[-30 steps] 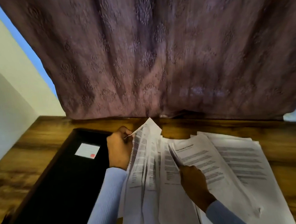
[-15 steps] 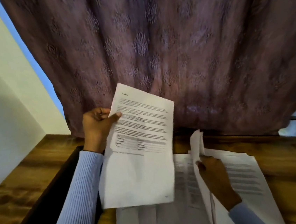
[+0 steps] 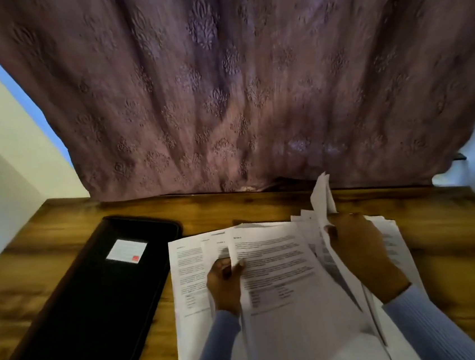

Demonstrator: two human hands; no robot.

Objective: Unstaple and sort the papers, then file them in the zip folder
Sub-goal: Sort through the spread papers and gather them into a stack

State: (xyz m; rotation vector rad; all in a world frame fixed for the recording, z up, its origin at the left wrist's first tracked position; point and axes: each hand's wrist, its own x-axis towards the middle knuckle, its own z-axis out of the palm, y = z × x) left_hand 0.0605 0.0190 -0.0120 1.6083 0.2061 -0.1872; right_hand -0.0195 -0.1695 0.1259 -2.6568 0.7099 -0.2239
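Both hands on papers (image 3: 283, 263), folder (image 3: 90, 298) left

Bare table (image 3: 233, 209) between folder (image 3: 91, 306) and papers (image 3: 187, 273)

patterned mauve curtain (image 3: 221, 93), wooden table (image 3: 233, 209)

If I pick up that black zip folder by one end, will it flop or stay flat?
The black zip folder will probably stay fairly flat: it lies as a rigid-looking slab with firm rounded corners. It may be light, since it looks thin and closed. It likely won't slide easily on the wooden table, though that is a guess.
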